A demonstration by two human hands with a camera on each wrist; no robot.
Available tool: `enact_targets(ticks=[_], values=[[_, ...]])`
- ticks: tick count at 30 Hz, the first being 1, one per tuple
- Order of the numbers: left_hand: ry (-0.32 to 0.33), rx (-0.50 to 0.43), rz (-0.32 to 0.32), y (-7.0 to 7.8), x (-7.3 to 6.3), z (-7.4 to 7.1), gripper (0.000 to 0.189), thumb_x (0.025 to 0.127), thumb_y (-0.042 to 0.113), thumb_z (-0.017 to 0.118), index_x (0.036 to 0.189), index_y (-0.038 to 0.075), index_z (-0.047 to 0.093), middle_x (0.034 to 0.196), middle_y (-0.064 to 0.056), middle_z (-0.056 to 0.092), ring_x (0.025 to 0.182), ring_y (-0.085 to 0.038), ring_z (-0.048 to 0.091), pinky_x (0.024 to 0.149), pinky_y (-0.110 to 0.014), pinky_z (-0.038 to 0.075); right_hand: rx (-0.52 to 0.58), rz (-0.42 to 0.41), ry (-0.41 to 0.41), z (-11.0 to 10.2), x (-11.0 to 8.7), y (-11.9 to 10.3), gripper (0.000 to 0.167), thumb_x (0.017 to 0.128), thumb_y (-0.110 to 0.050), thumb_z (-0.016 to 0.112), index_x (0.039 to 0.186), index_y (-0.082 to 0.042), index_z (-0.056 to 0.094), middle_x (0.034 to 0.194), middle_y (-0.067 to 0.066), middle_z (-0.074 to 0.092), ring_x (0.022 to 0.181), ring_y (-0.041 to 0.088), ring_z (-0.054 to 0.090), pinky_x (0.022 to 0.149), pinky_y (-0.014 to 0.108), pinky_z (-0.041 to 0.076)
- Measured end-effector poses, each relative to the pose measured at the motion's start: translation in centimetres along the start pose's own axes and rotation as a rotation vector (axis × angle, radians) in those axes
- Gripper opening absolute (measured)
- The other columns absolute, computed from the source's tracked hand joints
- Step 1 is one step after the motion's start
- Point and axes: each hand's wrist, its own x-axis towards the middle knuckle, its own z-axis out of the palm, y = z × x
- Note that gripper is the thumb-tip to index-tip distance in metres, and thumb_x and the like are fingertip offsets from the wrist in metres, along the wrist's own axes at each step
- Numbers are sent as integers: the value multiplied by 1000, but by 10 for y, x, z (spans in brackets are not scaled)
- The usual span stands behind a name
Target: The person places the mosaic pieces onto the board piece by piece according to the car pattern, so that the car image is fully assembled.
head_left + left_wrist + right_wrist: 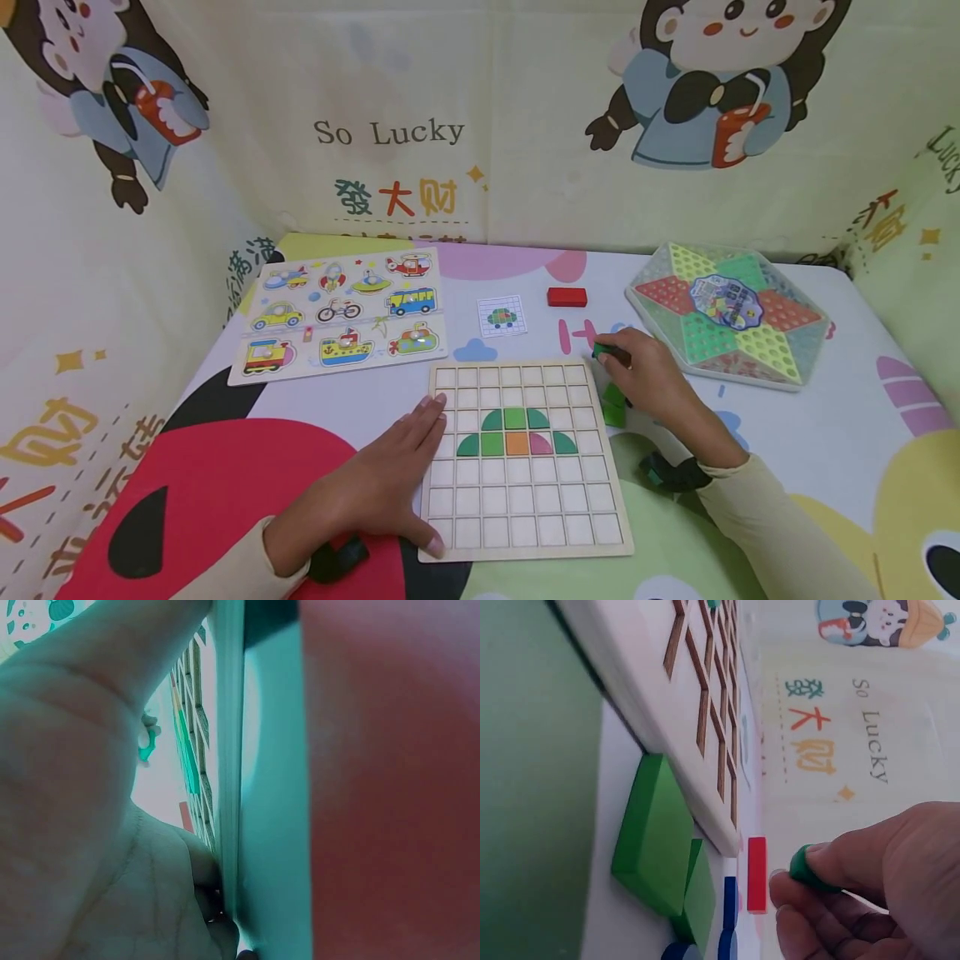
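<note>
A wooden grid board (525,553) lies on the table with several coloured pieces set in two rows: green quarter circles, green squares, an orange square (517,443) and a pink quarter circle (541,443). My left hand (390,467) rests along the board's left edge, fingers extended and thumb at the near corner. Just beyond the board's right far corner, my right hand (648,367) pinches a small dark green piece (810,870) with a curved side between thumb and fingers. Green square blocks (656,840) sit beside the board's right edge, partly under that hand in the head view.
Behind the board are a small card (513,330) with a gridded picture and a red block (567,297). A vehicle peg puzzle (360,333) lies far left, a hexagonal lidded box (727,312) far right. Blue pieces (730,904) stand near the green blocks.
</note>
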Motion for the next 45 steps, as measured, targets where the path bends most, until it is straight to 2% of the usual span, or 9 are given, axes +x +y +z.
enact_targets(ticks=[5,9,13,20,27,32,37,42,45], values=[[-4,1,-3,1,1,-1,131,57,67,81,155,4,19,162,-10,4,147,-29,1,112,-51,24,23,-62,53,3,1,-6,27,87,8,65,114,6,68,91,10,59,70,18,56,57,28,46],[-10,4,-1,1,2,-1,131,57,66,81,155,4,19,162,-10,4,147,-30,2,112,-51,23,50,-72,94,7,1,-13,25,86,8,67,111,5,70,93,10,59,73,18,61,62,28,51],[-15,12,2,0,3,-1,132,57,69,79,154,3,20,162,-10,4,147,-29,1,114,-50,21,72,-88,82,10,0,-21,23,86,7,68,109,4,69,93,8,60,73,18,62,64,30,52],[-16,14,2,0,3,0,131,57,67,81,155,4,19,162,-10,4,147,-30,2,113,-50,22,158,-166,-59,15,-2,-40,23,84,7,71,106,2,70,92,3,64,75,13,61,68,28,54],[-19,16,1,0,4,-1,132,57,70,79,155,4,19,163,-9,3,147,-29,1,114,-49,21,248,-218,-235,27,-8,-67,21,87,2,70,108,-4,70,92,-5,62,78,9,58,71,26,54],[-24,9,0,0,5,-2,132,57,72,77,155,5,20,163,-9,3,147,-29,1,113,-50,23,259,-206,-307,39,-12,-83,19,87,-1,72,105,-8,71,90,-8,62,77,7,57,70,23,53],[-34,14,-14,0,4,-2,134,55,77,74,155,4,20,163,-8,2,147,-28,-1,113,-50,21,272,-239,-399,49,-15,-90,18,88,-3,72,104,-10,72,90,-10,62,76,6,54,68,22,51],[-26,34,1,0,4,-3,133,56,77,73,154,3,21,163,-9,2,147,-29,-1,113,-49,21,332,-294,-442,57,-18,-96,21,87,-1,72,106,-10,72,95,-7,65,79,6,55,70,22,51],[-22,36,9,-1,3,-3,132,57,76,74,154,2,22,162,-10,3,147,-29,0,113,-49,22,362,-293,-492,64,-19,-101,22,88,-2,72,108,-10,72,98,-9,65,81,6,55,72,21,51]])
